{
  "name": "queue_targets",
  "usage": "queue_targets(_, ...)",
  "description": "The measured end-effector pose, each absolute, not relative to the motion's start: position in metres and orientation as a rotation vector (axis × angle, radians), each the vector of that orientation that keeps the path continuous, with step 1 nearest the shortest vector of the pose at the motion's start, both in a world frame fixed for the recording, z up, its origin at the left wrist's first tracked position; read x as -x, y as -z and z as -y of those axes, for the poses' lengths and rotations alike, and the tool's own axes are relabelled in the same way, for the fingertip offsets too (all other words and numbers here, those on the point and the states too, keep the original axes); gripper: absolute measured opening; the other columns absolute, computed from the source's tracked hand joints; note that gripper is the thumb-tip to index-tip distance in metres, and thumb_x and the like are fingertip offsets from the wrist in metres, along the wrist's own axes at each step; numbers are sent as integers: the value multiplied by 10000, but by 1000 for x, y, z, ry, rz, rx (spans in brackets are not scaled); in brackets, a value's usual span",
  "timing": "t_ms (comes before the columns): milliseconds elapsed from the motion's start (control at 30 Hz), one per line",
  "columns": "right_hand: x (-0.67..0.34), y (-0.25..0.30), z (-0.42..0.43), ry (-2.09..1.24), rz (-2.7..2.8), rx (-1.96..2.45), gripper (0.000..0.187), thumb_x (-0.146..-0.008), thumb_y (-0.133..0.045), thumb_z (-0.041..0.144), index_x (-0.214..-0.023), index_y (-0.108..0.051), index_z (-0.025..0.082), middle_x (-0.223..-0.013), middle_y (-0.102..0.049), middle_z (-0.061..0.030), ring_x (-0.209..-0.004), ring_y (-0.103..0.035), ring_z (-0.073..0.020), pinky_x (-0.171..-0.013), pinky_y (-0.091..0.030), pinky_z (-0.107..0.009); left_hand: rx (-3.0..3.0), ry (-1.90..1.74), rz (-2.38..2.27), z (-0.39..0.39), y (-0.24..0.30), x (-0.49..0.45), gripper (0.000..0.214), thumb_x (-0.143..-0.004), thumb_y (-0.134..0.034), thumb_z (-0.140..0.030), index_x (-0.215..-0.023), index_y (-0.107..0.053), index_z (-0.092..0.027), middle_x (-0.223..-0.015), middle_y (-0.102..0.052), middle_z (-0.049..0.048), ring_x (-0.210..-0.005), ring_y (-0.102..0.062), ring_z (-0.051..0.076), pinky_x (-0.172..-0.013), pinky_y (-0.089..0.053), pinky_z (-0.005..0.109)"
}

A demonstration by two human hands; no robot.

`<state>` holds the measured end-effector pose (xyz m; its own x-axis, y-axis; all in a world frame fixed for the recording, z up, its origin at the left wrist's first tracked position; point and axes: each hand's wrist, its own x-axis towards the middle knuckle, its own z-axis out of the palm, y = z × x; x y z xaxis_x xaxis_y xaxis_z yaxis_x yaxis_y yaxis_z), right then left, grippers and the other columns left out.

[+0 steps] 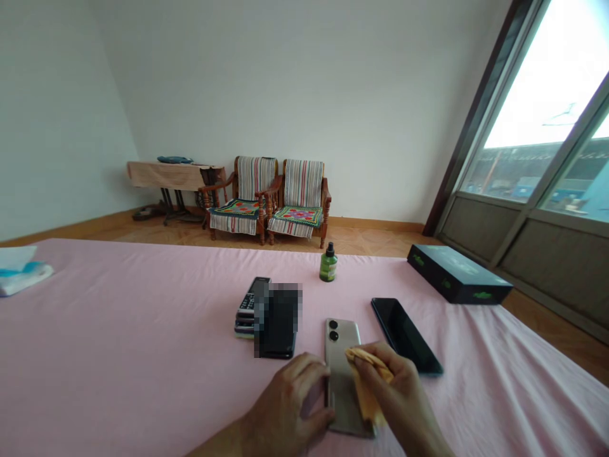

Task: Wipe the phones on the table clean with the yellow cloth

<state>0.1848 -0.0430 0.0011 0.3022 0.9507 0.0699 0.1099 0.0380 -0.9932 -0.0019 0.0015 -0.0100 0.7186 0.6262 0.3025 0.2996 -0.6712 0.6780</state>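
Pinching a yellow cloth (367,383) against the back of a champagne smartphone (340,336), right hand (394,388) closed on the cloth; left hand (290,395) curled, gripping the phone's left edge. Phone lies flat, cameras away, on a pink sheet (143,330). Black smartphone (405,336) just beside it; green bottle (328,265) beyond.

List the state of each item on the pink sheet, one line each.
Gold phone: flat, back up, two camera lenses showing
Left hand: on phone's left edge
Right hand: pressing cloth on phone
Yellow cloth: bunched on phone back
Black phone: flat, glossy face up
Green bottle: upright, capped
Dark box: flat, closed
Keypad phone: flat, partly blurred
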Motion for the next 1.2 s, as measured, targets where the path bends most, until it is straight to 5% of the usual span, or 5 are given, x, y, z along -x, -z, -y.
queue_targets(267,-196,3,51,-1005,1052,1483,381,-627,-737,542,-701,-731,168,-684,-681,-51,-683,-600,-205,-597,-445,-262,-2306,-690,-656,0,6,1,366,-736,-742,-86,-1081,-642,-158,-1094,-637,85,-1032,-591,221,-927,-464,288)
queue_targets(667,-177,-23,47,-1336,800,1099,347,-629,-819,455,-761,-722,149,-694,-633,-16,-606,-532,-116,-556,-411,-213,-2213,-687,-641,-3,7,1,640,-661,-827,-181,-1238,-550,-186,-1142,-622,84,-1043,-576,256,-950,-454,343)
queue_targets(867,-157,-30,33,-1245,982,1119,336,-660,-782,475,-742,-719,156,-686,-628,-18,-632,-536,-132,-565,-409,-223,-1911,-820,-794,-7,13,4,255,-816,-676,-264,-1028,-595,-150,-842,-628,25,-732,-591,183,-647,-472,254)
queue_targets(1067,-178,-2,25,-1121,979,1244,379,-673,-761,518,-781,-735,156,-694,-666,-38,-633,-565,-151,-564,-414,-233,-1466,-791,-686,-13,19,6,353,-863,-649,-450,-991,-582,-128,-883,-645,54,-862,-631,219,-726,-496,272)
queue_targets(1200,-205,1,26,-1010,1025,1345,389,-674,-755,527,-785,-749,155,-696,-673,-38,-631,-567,-146,-549,-408,-221,-1375,-739,-787,-14,16,5,429,-792,-690,-531,-903,-584,-130,-731,-592,6,-630,-600,157,-527,-468,219)
